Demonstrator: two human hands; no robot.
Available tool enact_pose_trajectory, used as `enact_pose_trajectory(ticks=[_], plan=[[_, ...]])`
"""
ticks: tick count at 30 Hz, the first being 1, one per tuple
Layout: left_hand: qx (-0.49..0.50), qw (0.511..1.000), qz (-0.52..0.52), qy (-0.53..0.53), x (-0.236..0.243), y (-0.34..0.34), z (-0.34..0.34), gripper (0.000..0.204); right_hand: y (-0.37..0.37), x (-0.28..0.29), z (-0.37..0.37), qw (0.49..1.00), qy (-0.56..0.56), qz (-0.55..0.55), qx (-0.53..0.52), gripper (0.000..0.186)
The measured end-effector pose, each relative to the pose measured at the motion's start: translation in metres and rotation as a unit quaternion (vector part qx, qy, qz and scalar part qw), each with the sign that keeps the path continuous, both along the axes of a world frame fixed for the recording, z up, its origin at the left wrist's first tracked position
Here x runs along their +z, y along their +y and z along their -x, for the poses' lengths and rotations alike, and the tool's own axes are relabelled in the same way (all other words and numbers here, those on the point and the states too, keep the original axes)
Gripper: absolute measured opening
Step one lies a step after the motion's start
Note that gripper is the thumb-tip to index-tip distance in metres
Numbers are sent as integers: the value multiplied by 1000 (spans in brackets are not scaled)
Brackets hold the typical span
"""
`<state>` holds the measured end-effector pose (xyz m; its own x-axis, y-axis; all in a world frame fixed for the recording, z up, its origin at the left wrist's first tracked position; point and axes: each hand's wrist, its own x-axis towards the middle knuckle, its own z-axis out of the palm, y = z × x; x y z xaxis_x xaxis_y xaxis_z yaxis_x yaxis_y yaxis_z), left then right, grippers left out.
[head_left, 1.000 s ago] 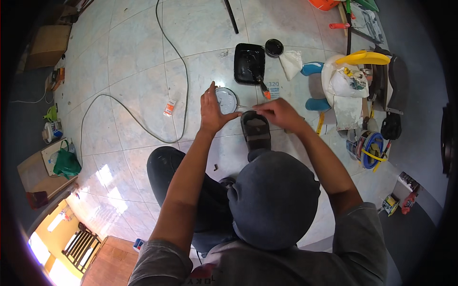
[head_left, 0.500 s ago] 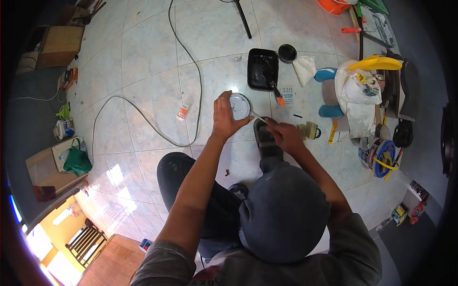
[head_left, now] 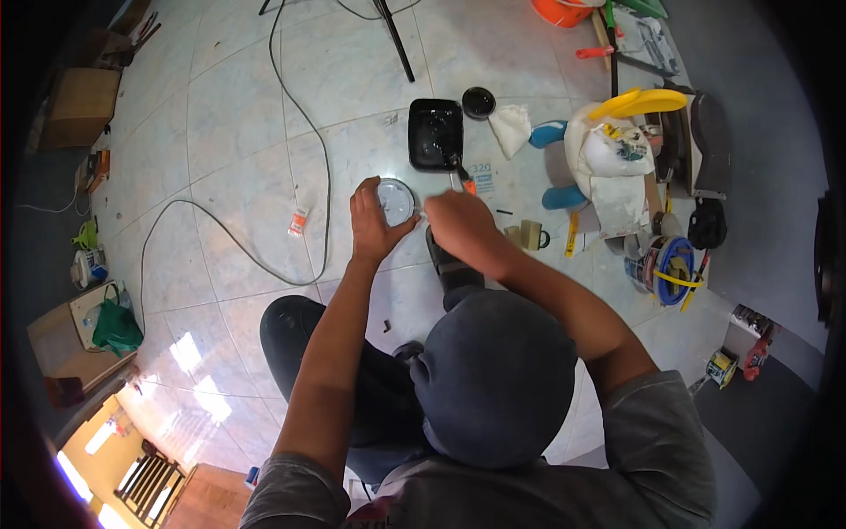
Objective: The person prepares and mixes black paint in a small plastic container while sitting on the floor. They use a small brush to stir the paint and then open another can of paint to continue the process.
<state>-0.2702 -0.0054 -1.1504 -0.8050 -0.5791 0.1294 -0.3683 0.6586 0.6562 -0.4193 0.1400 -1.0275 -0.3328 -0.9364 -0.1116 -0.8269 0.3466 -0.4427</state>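
A round tin (head_left: 396, 201) with a greyish lid or top stands on the tiled floor in front of me. My left hand (head_left: 377, 227) is wrapped around its left side, with the thumb at the near edge. My right hand (head_left: 463, 225) is closed in a fist just right of the tin. It grips a thin, pale tool, whose end shows at the tin's right rim; most of it is hidden by the hand. Beyond them lies a black paint tray (head_left: 423, 161), with an orange-tipped brush (head_left: 468, 183) leaning at its near right corner.
A black round lid or pot (head_left: 478, 103) and a white cloth (head_left: 509, 130) lie right of the tray. A long cable (head_left: 327, 189) curves across the left floor. Further right are a cluttered pile with a yellow handle (head_left: 648, 101) and a blue-rimmed bucket (head_left: 674, 269).
My right hand has turned over the tool and come closer to the tin, with its elbow swung outward. The left hand keeps its hold. The whole view has shifted, so things appear further left.
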Motion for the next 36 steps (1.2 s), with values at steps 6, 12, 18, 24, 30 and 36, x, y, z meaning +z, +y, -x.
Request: enact_pose_trajectory(ticks=[6,12,18,24,30,36], plan=[[9,1000,9,26,6,1,3,100,67,-43,-21,988,-92,100,-79,28],[33,999,-22,1,7,-2,-1,103,71,-69,-1,971,-217,72,-64,34],[68,996,-21,55,11,8,13,102,86,-128,-12,943,-255,190,-97,42],[61,995,-62,51,12,2,8,102,62,-127,-36,944,-198,242,-107,41],[62,993,-76,61,19,5,12,102,64,-130,-40,933,-216,259,-125,42],[40,967,-207,144,9,-11,-2,98,63,-131,-42,922,-261,247,-145,38]])
